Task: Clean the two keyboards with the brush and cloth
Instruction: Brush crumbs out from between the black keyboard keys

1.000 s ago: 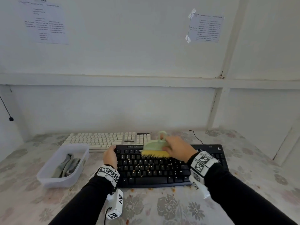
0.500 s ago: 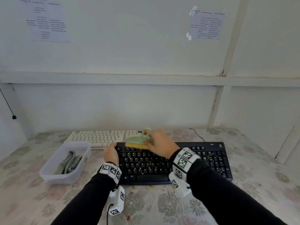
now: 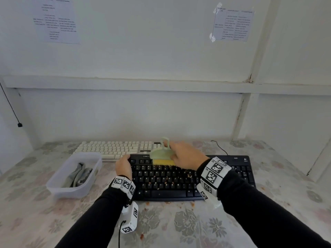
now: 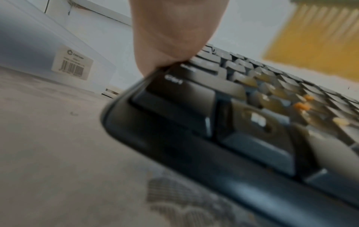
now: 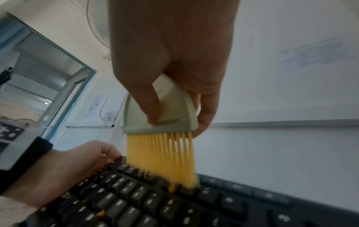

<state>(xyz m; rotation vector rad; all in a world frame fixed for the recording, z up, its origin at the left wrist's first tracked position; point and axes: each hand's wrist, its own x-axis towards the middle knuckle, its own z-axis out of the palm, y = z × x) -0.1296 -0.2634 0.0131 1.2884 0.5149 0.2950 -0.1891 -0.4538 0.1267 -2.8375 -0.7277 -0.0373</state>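
Note:
A black keyboard (image 3: 188, 178) lies in front of me with orange crumbs among its keys. My right hand (image 3: 186, 155) grips a pale green brush (image 3: 162, 154) whose yellow bristles (image 5: 161, 158) press on the keyboard's top rows. My left hand (image 3: 123, 166) holds the keyboard's left end, thumb on its edge (image 4: 167, 46). A white keyboard (image 3: 114, 149) lies behind, against the wall. A grey cloth (image 3: 78, 175) sits in a clear plastic tub (image 3: 59, 187) at the left.
Crumbs (image 3: 168, 203) lie scattered on the flowered tablecloth (image 3: 179, 226) just in front of the black keyboard. A black cable (image 3: 219, 147) runs from the keyboard toward the wall. The wall stands close behind the table.
The brush swept left along the top rows half a second ago and has come back slightly right and down. My left hand stays on the keyboard's left end.

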